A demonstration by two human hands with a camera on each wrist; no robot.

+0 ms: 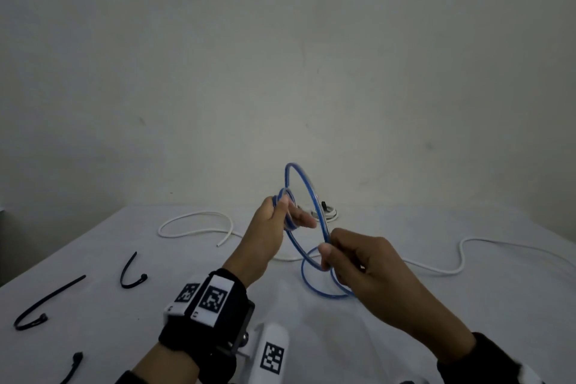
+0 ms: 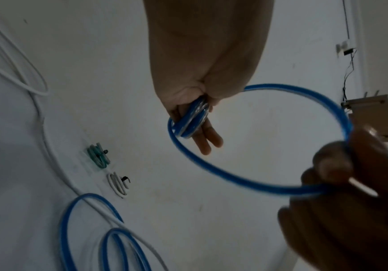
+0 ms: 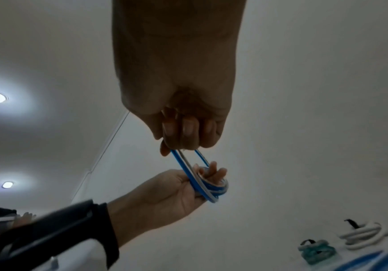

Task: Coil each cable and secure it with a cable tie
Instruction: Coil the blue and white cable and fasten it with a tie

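A blue cable [image 1: 300, 179] is held up over the white table [image 1: 156, 305]. My left hand [image 1: 293, 213] grips a small coil of it [image 2: 192, 122] between thumb and fingers. A wider loop [image 2: 211, 168] runs from that coil to my right hand [image 1: 328, 246], which pinches it with curled fingers. The rest of the blue cable [image 1: 314, 287] lies in loose loops on the table under the right hand. In the right wrist view my right hand [image 3: 183, 143] holds the strands above my left hand [image 3: 202, 179] and the coil [image 3: 211, 190].
A loose white cable [image 1: 199, 215] snakes across the table behind the hands and off to the right. Three black cable ties [image 1: 131, 271] lie at the left. Two tied bundles, one teal [image 2: 98, 155] and one white [image 2: 117, 184], sit at the far edge by the wall.
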